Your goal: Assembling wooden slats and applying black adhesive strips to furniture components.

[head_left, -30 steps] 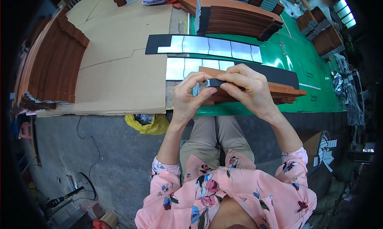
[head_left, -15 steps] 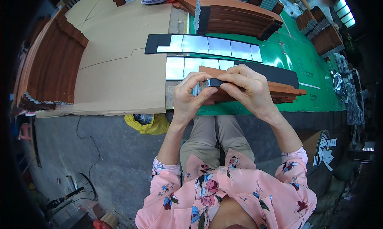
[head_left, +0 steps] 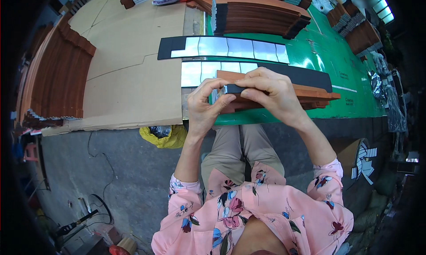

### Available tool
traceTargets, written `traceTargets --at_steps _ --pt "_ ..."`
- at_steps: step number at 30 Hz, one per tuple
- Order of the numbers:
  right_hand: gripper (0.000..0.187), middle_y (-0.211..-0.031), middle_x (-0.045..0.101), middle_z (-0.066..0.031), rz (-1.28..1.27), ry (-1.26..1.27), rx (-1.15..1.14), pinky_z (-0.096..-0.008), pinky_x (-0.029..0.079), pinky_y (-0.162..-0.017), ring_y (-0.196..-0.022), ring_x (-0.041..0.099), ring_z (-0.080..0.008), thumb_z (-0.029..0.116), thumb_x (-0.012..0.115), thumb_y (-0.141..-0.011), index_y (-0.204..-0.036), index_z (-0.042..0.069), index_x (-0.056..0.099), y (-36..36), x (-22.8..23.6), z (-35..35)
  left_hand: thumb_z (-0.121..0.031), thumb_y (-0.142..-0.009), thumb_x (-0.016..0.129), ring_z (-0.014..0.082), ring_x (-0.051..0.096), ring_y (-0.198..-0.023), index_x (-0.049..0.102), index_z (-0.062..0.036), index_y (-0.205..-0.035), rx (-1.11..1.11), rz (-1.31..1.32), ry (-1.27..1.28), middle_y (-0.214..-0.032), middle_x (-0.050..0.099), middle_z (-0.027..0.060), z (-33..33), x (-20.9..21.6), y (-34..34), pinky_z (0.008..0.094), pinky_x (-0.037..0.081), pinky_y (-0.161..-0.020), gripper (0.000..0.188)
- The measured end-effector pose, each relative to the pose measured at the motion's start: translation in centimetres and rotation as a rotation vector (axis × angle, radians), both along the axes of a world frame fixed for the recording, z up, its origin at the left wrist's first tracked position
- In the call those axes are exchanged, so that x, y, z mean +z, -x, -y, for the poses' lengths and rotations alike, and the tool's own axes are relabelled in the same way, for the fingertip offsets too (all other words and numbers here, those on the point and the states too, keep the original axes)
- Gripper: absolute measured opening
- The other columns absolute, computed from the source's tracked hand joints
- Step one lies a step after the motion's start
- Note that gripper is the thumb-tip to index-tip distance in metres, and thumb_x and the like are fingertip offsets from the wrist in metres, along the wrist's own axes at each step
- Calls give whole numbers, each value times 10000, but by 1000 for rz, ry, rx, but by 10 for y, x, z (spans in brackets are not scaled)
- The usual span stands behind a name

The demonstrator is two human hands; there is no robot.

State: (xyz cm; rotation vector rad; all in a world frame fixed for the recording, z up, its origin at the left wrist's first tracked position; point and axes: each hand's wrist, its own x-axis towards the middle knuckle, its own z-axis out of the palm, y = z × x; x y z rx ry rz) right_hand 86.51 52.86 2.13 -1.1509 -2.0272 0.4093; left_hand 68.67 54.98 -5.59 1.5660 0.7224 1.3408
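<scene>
Over the green-topped counter [head_left: 364, 87] | my left hand [head_left: 203, 103] and right hand [head_left: 274, 95] pinch a narrow black strip [head_left: 235, 89] | likely light, stiffish; hold by the edges.

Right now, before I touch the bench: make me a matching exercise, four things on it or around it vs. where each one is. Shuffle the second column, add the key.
Things
1. small black piece
2. yellow bag
3. flat cardboard
4. pink stool

Places
A. just left of the person's legs
B. far left of the view
C. between the left hand and the right hand
D. over the left part of the table

Pairs: 1-C, 2-A, 3-D, 4-B
</scene>
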Motion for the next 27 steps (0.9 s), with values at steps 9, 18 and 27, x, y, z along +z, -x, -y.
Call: traceTargets --at_steps 9,18,27 --pt "236 -899 630 -80 -102 4 13 -305 498 -695 -803 610 -211 77 664 -745 -975 22 660 -11 -9 7 -5 -754 691 149 557 -868 611 -14 -987 106 96 -40 -933 595 54 2 2 -7 250 440 -788 246" --pt "257 -960 605 -55 96 -420 -57 -323 501 -729 -885 594 -235 43 651 -675 -931 48 619 -1 -25 14 55 -749 644 227 570 -766 618 -49 -994 309 -390 -535 -875 583 113 10 14 -4 303 462 -639 267" --pt "188 -910 629 -92 7 -333 -33 -332 515 -692 -796 622 -251 46 654 -739 -923 55 619 -74 8 27 45 -755 640 219 551 -746 628 -57 -1024 293 -495 -513 -872 565 116 9 17 -11 295 449 -606 288"
